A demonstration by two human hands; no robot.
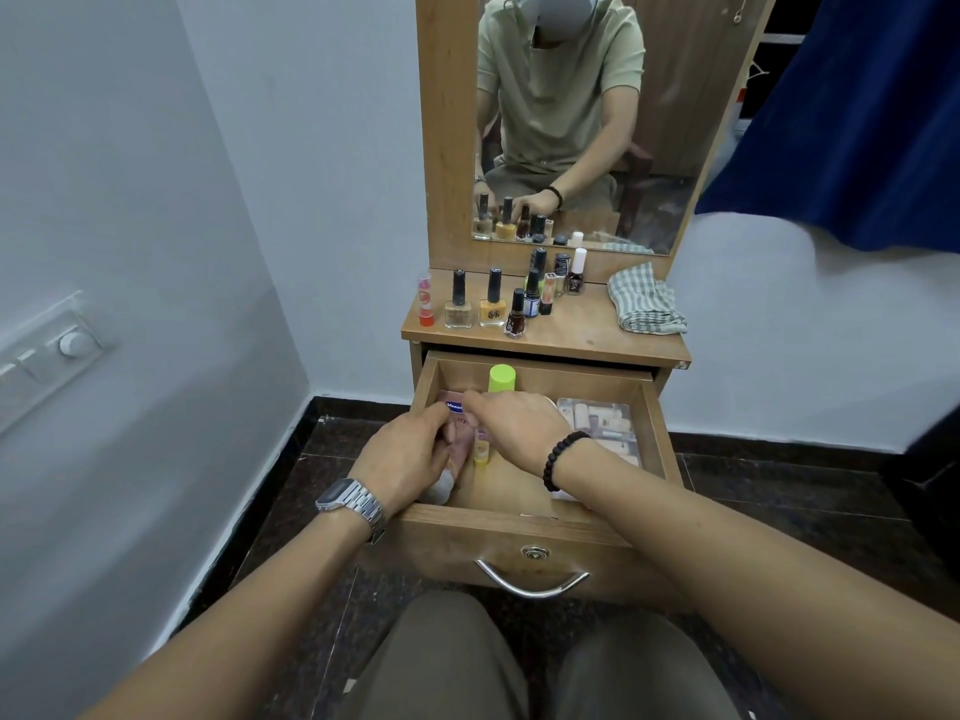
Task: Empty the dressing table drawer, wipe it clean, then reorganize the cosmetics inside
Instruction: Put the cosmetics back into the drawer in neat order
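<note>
The wooden drawer [524, 527] of the dressing table stands pulled open before me. Both hands reach into its left half. My left hand [402, 454] grips a pink tube with a blue label [457, 410] lying along the left wall. My right hand [511, 423] lies over the same tube and a small yellow bottle [481, 452], fingers stretched toward the tube's far end; whether it grasps anything is hidden. A bottle with a lime-green cap [502, 379] stands at the drawer's back. A clear plastic box of small cosmetics [602, 423] fills the right side.
On the tabletop [582, 335] stand several nail polish bottles [491, 306], a red lipstick [426, 301] and a folded checked cloth [647, 301]. A mirror [582, 122] rises behind. A blue curtain [852, 122] hangs at right, a wall at left. My knees are under the drawer.
</note>
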